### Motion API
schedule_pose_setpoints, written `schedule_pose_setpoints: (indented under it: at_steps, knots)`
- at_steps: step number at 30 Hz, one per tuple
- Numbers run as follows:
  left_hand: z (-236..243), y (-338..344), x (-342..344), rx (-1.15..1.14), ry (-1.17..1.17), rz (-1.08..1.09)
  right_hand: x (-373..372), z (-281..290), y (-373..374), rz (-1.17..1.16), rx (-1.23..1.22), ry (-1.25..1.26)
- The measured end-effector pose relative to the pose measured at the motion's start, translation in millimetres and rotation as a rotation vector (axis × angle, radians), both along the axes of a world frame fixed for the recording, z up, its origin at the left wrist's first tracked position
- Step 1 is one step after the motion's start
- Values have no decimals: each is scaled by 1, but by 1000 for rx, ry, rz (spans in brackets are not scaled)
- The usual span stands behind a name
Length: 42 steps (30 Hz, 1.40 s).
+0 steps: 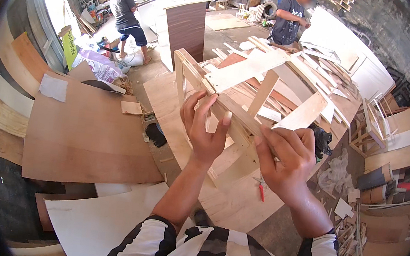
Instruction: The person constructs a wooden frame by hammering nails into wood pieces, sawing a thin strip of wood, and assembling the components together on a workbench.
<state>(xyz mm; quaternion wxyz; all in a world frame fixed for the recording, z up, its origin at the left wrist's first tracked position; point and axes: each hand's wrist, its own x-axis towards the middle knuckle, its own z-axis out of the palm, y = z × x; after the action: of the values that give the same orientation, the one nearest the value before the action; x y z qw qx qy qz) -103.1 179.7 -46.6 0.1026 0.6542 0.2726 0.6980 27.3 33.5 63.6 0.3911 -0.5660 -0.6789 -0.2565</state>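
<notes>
Steadies a wooden frame (pixel 236 110) over the plywood sheet (pixel 236 211), with left hand (pixel 207 133) spread wide at one corner and right hand (pixel 287 156) pinching the near rail (pixel 246 121) (red-handled pliers (pixel 261 191) lying below), presumably to stop any wobble.

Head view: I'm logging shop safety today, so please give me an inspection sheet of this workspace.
Surface: plywood sheet, bare toward the wearer, crowded on the far side.
Job's things: pale wooden frame, built of jointed strips.
Clutter: heaped wood offcuts, red-handled tool lying loose, black plastic bag at the right edge.
Hands: left hand spread at the wooden frame, firm contact unclear; right hand grips its right end.
Cables: nothing clearly seen.
Surroundings: large brown board at left; co-worker in grey shirt and another in dark shirt beyond.
</notes>
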Motion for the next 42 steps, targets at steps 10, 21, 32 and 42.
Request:
schedule_pose_setpoints:
  at_steps: [10,21,32,42]
  knots:
    - [-11,18,1,35,-27,-21,-3,4,3,-27,-88,0]
    - [-13,22,5,49,-69,-55,-3,7,5,1,-123,33]
    - [-18,24,7,52,-124,-68,-5,8,7,10,-119,50]
    - [-17,21,8,53,-139,-73,-10,6,7,4,-116,66]
